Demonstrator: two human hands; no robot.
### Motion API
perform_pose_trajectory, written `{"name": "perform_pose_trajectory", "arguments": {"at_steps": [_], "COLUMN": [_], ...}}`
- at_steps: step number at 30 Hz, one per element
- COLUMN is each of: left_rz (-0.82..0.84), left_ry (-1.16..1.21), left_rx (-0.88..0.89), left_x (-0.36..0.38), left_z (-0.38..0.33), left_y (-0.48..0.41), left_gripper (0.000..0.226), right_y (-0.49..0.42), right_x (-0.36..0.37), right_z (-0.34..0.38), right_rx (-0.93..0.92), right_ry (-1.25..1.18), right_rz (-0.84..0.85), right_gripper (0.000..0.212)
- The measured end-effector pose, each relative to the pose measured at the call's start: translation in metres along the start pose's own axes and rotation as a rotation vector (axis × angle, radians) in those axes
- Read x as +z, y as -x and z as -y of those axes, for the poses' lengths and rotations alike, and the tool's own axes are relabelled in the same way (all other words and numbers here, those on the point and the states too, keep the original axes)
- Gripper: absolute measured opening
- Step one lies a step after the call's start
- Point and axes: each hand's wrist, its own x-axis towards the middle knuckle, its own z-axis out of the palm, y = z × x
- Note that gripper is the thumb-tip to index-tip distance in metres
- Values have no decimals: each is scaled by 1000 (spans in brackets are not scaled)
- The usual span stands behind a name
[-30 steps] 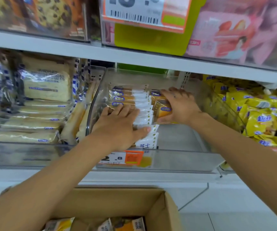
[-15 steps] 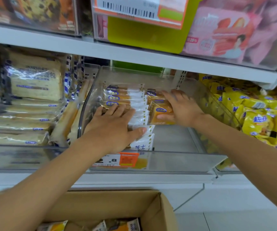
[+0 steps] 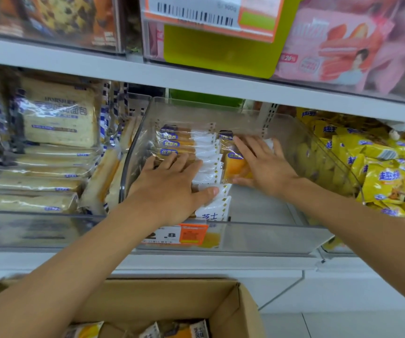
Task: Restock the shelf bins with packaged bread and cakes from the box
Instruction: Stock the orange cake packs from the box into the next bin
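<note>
A clear plastic shelf bin (image 3: 269, 236) holds a row of packaged cakes (image 3: 206, 154) with white and orange wrappers, stacked front to back on its left side. My left hand (image 3: 169, 189) lies flat on top of that row, fingers straight, thumb on the front packs. Beside the row, my right hand (image 3: 267, 167) presses with straight fingers on an orange packaged cake (image 3: 234, 167) standing in a second, short row. The cardboard box (image 3: 230, 303) sits below the shelf, with a few packs (image 3: 172, 331) showing at its bottom.
Left of the bin are stacked packs of sliced bread (image 3: 57, 113). On the right a bin holds yellow snack bags (image 3: 387, 181). A price tag (image 3: 179, 234) hangs on the bin's front. The upper shelf (image 3: 196, 74) carries pink and brown packages. The bin's right half shows bare floor.
My right hand has flattened and slid further over the orange cake, pushing it back. The left hand stays on the row. The view shifted slightly.
</note>
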Motion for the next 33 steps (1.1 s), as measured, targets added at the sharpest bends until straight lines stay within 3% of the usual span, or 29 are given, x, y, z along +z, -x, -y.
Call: {"name": "perform_pose_trajectory", "arguments": {"at_steps": [7, 12, 16, 18, 20, 23, 30, 33], "left_rz": [7, -130, -448, -498, -470, -354, 95, 194], "left_ry": [12, 161, 348, 428, 464, 424, 523, 543], "left_rx": [0, 1, 27, 1, -39, -108, -338, -436], "left_x": [1, -3, -10, -10, -4, 31, 168, 216], "left_z": [1, 2, -5, -11, -17, -9, 63, 93], "left_y": [-3, -5, 23, 52, 86, 131, 212, 235], "left_gripper": [83, 75, 39, 15, 9, 10, 13, 14], "right_y": [-10, 27, 74, 102, 129, 169, 234, 245], "right_x": [-3, -47, -85, -97, -100, -85, 25, 77], "right_z": [2, 27, 71, 99, 130, 177, 267, 291], "right_rx": [36, 114, 149, 168, 166, 153, 141, 194], "right_ry": [-121, -431, -542, -588, -621, -705, -724, -735], "right_rz": [50, -105, -259, -345, -370, -225, 513, 683], "right_gripper": [104, 78, 43, 28, 19, 15, 28, 38]}}
